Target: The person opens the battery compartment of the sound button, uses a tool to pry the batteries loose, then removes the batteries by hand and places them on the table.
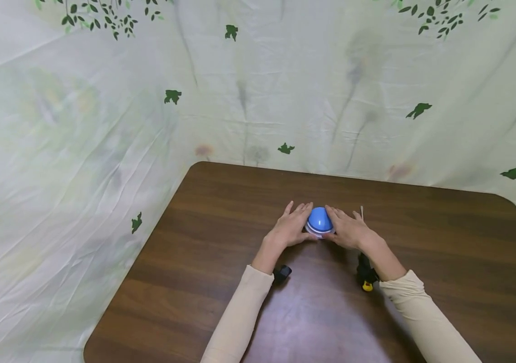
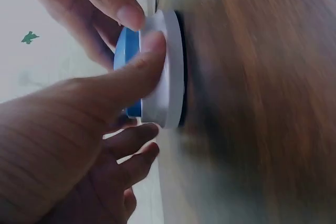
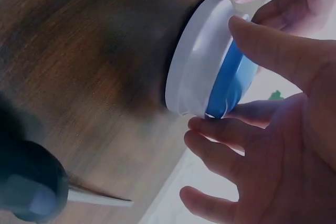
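A blue domed push button [image 1: 320, 218] with a white round base sits near the middle of the brown table. My left hand [image 1: 290, 228] holds it from the left, with the thumb against the white base in the left wrist view. From the right, my right hand [image 1: 348, 232] grips the same button, thumb at the rim between dome and base and fingertips on the opposite side. The base's dark underside appears to rest on the wood. Beside my right hand lies a screwdriver [image 3: 44, 187] with a dark handle and a metal shaft, partly hidden by the wrist in the head view.
The brown wooden table [image 1: 185, 282] has rounded corners. Behind it and along its left side hangs a pale curtain [image 1: 117, 141] printed with leaves and birds. A small black device [image 1: 282, 274] is at my left wrist.
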A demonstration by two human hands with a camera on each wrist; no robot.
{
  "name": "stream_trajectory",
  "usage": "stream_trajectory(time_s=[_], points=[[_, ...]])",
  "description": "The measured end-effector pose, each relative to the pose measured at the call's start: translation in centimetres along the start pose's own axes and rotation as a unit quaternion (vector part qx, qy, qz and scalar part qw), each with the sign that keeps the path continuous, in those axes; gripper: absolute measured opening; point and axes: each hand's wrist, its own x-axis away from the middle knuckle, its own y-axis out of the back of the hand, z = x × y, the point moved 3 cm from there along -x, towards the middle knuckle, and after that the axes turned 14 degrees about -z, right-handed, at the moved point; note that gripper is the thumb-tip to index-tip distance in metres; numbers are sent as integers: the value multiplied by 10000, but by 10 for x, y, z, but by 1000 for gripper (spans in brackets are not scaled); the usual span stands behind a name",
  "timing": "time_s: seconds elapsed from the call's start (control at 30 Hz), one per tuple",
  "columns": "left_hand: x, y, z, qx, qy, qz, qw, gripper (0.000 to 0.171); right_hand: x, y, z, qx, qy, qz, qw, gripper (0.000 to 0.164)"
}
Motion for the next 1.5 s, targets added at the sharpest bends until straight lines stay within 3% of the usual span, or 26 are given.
stream_trajectory(time_s=[0.33,0.57,0.87,1.1,1.2,1.37,1.43,1.5], points=[[-5,-4,-5,219,102,-187,9995,88,-5,-6,0,228,69,-104,9997,76],[-3,-2,-5,1217,246,-256,9919,75,2,-4,-3,-56,355,-517,9980,72],[1,34,-6,2341,-97,-719,9695,68,14,18,-6,-1292,636,-1164,9827,72],[6,63,-5,3299,-12,-899,9397,59,21,36,-2,-2055,435,-1438,9670,77],[8,67,-5,3522,84,-850,9320,57,23,39,-1,-2147,503,-1541,9631,76],[10,70,-8,3675,108,-760,9268,58,29,39,-3,-2613,429,-1594,9511,68],[10,70,-8,3864,91,-720,9195,56,32,39,-6,-2878,313,-1560,9444,65],[10,69,-8,4188,110,-648,9057,53,36,39,-10,-3190,162,-1458,9363,62]])
